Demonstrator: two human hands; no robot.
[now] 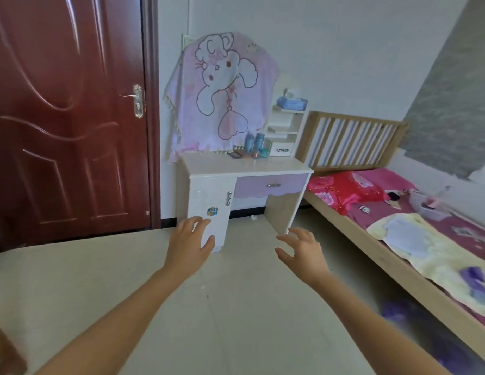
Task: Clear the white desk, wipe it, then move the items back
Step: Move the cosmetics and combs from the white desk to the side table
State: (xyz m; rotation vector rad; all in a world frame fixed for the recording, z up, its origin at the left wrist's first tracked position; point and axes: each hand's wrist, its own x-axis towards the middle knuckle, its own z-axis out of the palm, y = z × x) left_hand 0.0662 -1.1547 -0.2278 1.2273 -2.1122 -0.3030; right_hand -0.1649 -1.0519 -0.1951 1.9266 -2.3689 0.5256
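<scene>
The white desk (225, 165) with a lilac drawer stands against the far wall, some way ahead of me. At the back of its top sit two blue bottles (253, 142), a small teal jar (264, 152), a pink jar (255, 154) and a dark flat compact (235, 154). A blue tissue pack (291, 102) rests on the small white shelf unit (284, 131) at the desk's right end. My left hand (191, 243) and my right hand (301, 246) reach forward over the floor, fingers spread, holding nothing, both well short of the desk.
A pink cloth with a cartoon dog (222, 96) hangs over the mirror behind the desk. A closed red-brown door (71, 117) is on the left. A wooden bed (398, 239) with pink bedding and loose items runs along the right. Pale tiled floor (222, 307) lies between.
</scene>
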